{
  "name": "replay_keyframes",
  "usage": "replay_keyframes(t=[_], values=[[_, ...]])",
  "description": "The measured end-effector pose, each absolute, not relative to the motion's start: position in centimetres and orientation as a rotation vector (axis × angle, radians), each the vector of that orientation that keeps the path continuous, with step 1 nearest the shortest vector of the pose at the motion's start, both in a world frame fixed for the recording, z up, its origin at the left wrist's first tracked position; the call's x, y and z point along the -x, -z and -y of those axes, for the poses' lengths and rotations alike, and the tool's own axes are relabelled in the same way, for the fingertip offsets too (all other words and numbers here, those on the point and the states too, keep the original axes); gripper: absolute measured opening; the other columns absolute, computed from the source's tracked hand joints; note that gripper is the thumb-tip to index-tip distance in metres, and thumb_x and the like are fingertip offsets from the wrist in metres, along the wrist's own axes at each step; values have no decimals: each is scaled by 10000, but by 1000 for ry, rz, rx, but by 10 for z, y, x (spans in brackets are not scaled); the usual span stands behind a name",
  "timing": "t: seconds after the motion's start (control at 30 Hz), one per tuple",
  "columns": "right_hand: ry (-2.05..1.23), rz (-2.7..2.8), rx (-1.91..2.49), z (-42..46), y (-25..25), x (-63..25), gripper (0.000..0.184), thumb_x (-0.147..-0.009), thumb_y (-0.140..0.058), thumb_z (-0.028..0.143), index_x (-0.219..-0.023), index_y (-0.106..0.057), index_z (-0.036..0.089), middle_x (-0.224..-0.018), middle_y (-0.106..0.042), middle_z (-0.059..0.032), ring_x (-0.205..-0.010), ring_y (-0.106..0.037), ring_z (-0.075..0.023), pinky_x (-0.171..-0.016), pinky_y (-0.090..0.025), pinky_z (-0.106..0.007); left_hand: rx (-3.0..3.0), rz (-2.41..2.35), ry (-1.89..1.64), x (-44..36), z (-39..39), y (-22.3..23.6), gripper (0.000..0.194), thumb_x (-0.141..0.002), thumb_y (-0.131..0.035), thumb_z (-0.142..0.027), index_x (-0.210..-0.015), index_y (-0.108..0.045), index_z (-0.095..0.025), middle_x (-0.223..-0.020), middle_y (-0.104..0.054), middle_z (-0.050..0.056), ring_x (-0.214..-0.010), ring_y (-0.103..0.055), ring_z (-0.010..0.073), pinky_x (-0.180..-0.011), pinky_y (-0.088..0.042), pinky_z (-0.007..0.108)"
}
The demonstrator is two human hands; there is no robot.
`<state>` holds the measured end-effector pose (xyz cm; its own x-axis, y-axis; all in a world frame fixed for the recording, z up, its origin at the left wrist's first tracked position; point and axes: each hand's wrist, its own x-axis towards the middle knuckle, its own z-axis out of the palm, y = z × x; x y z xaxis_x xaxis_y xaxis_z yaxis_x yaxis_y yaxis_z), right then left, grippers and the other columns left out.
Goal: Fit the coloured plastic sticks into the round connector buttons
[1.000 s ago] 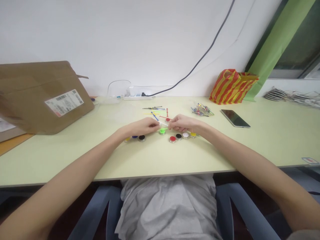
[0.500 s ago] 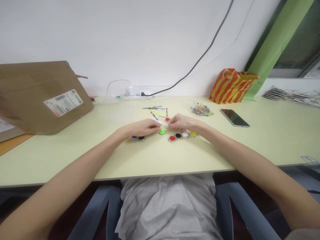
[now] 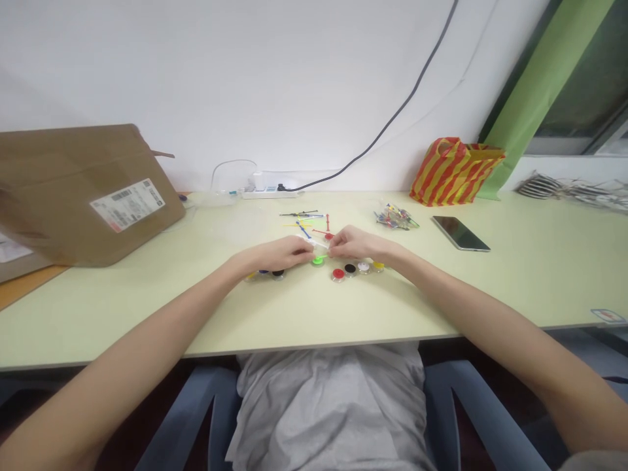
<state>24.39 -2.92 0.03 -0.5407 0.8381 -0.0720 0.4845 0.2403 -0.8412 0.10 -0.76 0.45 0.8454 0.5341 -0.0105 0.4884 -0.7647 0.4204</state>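
Note:
My left hand [image 3: 293, 251] and my right hand [image 3: 354, 243] meet over the table, both closed with fingertips pinched. Between them is a round bright-green plastic piece [image 3: 318, 261] with a thin green stick across it. The stick's right end reaches my right fingertips; what my left fingertips hold is hidden. A thin white stick [image 3: 320, 245] lies just behind. Near my right wrist sit round clear-based pieces with red [image 3: 338, 275], black [image 3: 350, 269], white [image 3: 364, 267] and yellow [image 3: 378, 267] tops. Beneath my left hand show another black-topped piece [image 3: 278, 275] and a few partly covered ones.
Thin coloured sticks [image 3: 304, 226] lie behind my hands, with a clear bag of coloured parts [image 3: 396, 216] to their right. A phone [image 3: 461, 233], striped bag [image 3: 456, 171], cardboard box [image 3: 78, 196] and power strip [image 3: 269, 193] surround the area on the table [image 3: 275, 320].
The camera view has shifted very slightly. Both hands stay at the green piece, with hardly any visible movement of the fingers.

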Motion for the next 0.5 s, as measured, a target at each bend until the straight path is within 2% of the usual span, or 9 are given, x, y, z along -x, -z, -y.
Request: replay_keyframes(t=[0.3,0.5], values=[[-1297,2056,1187,32,1,-243,185,-781,-703,277,-702,-607,141,-550,-386,56,-494,-285,-62,-455,-176,-232,-2555,-809,-188,0,11,-7,387,-999,-449,-445,-706,-445,-191,-675,-423,-7,-598,-364,136,-577,-305,294],[-1338,2006,1182,34,2,-242,196,-797,-705,276,-700,-594,145,-519,-401,59,-464,-302,-61,-438,-204,-219,-2587,-876,-209,-2,12,-5,404,-1017,-408,-474,-765,-522,-180,-722,-504,12,-642,-429,151,-619,-340,297]])
